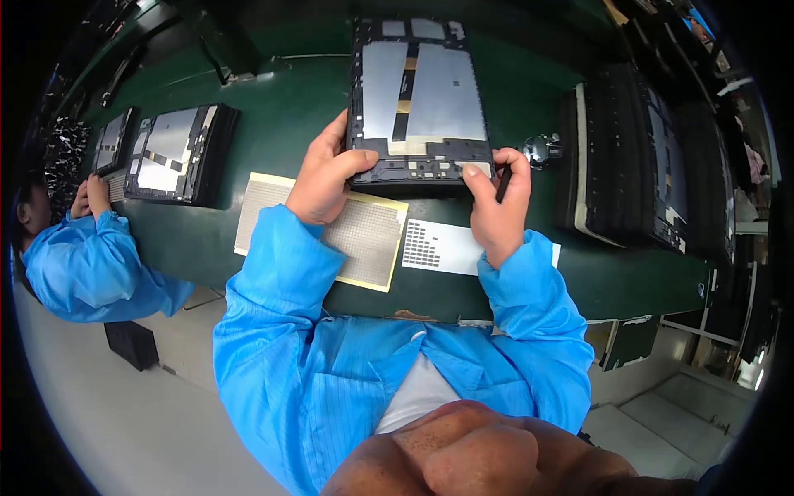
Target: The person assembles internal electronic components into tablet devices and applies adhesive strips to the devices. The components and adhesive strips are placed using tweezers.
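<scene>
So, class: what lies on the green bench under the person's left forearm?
A yellow-edged gridded sheet lies flat on the green bench, under the left hand and its blue sleeve. The sleeve covers the sheet's middle, so that part cannot be seen.

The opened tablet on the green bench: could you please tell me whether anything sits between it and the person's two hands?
Nothing visible does. The left hand already grips the lower left edge of the opened tablet, and the right hand presses its lower right corner while holding a thin dark tool.
</scene>
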Available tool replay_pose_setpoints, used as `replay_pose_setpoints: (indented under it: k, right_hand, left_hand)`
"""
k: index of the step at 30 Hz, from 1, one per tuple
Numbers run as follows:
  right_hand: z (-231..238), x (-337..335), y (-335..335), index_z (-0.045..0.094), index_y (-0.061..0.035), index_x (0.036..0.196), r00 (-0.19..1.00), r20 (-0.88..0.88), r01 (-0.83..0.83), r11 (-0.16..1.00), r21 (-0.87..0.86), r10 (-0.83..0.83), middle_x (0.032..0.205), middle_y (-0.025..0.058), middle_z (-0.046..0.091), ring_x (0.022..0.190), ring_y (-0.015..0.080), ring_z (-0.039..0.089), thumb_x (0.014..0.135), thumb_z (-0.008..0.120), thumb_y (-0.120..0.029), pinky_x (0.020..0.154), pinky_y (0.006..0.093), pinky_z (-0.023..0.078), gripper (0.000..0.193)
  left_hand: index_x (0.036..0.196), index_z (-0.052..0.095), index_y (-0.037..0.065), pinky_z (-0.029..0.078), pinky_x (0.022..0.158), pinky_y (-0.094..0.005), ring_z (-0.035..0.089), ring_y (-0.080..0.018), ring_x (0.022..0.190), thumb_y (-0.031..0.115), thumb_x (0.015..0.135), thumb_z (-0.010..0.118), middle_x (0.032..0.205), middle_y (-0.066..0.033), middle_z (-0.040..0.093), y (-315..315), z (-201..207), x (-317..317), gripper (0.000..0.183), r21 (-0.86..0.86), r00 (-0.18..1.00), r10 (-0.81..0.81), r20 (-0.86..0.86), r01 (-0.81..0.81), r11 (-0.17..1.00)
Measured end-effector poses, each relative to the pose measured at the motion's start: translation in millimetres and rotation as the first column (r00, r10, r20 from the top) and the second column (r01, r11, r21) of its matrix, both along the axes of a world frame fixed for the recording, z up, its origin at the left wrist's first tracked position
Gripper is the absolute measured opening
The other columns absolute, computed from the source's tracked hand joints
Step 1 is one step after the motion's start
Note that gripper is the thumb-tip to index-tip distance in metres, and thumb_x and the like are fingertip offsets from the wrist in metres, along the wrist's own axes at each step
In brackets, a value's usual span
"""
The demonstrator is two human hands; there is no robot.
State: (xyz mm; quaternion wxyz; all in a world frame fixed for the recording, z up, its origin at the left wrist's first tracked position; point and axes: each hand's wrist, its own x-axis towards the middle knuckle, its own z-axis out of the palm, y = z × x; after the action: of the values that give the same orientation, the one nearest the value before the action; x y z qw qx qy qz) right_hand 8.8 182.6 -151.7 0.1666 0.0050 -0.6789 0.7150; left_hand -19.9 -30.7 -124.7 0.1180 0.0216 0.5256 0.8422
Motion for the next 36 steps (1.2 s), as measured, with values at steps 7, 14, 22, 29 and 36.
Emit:
replay_pose_setpoints:
  k: [7, 14, 22, 29, 36]
  right_hand:
    - [18, -4, 9, 0.043, 0.0021, 0.109, 0.984, 0.039, -0.176, 0.984, 0.017, 0.175, 0.109, 0.0165, 0.053, 0.101, 0.0199, 0.056, 0.079, 0.067, 0.001, 0.089, 0.0316, 0.047, 0.039]
    - [15, -5, 12, 0.048, 0.0033, 0.105, 0.985, -0.012, -0.172, 0.984, 0.035, 0.173, 0.113, 0.0174, 0.054, 0.1, 0.0194, 0.056, 0.076, 0.07, 0.001, 0.087, 0.0305, 0.048, 0.036]
    - [56, 51, 64, 0.053, 0.0009, 0.11, 0.897, 0.146, -0.42, 0.907, -0.019, 0.418, 0.091, 0.012, 0.06, 0.078, 0.0145, 0.059, 0.093, 0.05, -0.012, 0.07, 0.027, 0.048, 0.022]
    - [21, 51, 30, 0.059, 0.0018, 0.097, 0.829, 0.403, -0.445, 0.894, 0.053, 0.389, 0.087, 0.0098, 0.06, 0.078, 0.0151, 0.057, 0.088, 0.057, -0.008, 0.071, 0.0267, 0.049, 0.014]
    - [20, 55, 34, 0.062, 0.0008, 0.094, 0.848, 0.31, -0.497, 0.848, 0.182, 0.43, 0.086, 0.0101, 0.058, 0.082, 0.0184, 0.055, 0.082, 0.063, -0.006, 0.074, 0.0298, 0.045, 0.014]
  left_hand:
    - [0.129, 0.039, -0.009, 0.043, 0.09, -0.0286, 0.054, -0.0172, 0.101, 0.014, 0.084, 0.062, 0.112, -0.0148, 0.057, 1, 1, 6, 0.055, -0.333, 0.98, 0.064, -0.189, -0.126, 0.934]
    - [0.13, 0.04, -0.006, 0.044, 0.087, -0.0254, 0.054, -0.0137, 0.099, 0.01, 0.084, 0.061, 0.111, -0.0102, 0.059, -1, -10, -7, 0.053, -0.271, 0.975, 0.076, -0.207, -0.132, 0.953]
    - [0.12, 0.049, -0.004, 0.046, 0.075, -0.0249, 0.054, -0.0121, 0.083, 0.021, 0.087, 0.063, 0.098, -0.0085, 0.059, -7, -6, 5, 0.043, -0.392, 0.743, 0.383, -0.549, -0.634, 0.667]
    - [0.091, 0.061, 0.0, 0.045, 0.071, -0.0364, 0.056, -0.0287, 0.082, 0.008, 0.067, 0.072, 0.091, -0.0134, 0.058, 9, 7, 52, 0.027, -0.739, 0.47, -0.603, -0.645, -0.183, 0.648]
    - [0.091, 0.064, 0.003, 0.042, 0.082, -0.0393, 0.054, -0.0294, 0.092, 0.012, 0.065, 0.072, 0.097, -0.0111, 0.057, 16, -18, 51, 0.028, -0.861, 0.503, -0.705, -0.5, -0.197, 0.469]
